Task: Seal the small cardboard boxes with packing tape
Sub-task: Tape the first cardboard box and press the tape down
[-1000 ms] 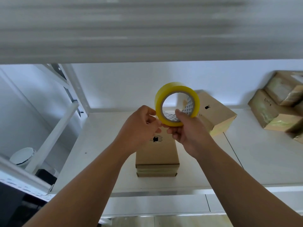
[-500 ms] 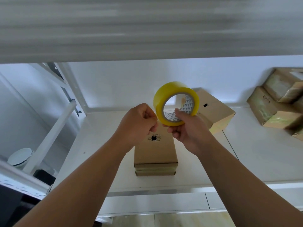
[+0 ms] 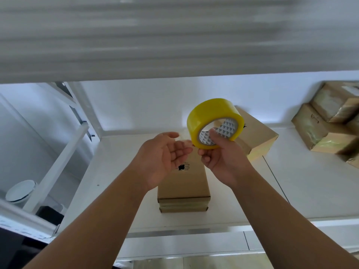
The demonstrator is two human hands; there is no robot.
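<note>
Likely light and rigid, the tape roll is clamped at its core by the right grip, left grip spread empty at its eight o'clock.

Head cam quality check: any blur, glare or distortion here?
Head view: streaky blur smears the overhead band; fingertips of the left hand slightly motion-blurred; tape roll and front box sharp; soft even light, no hard glare.
</note>
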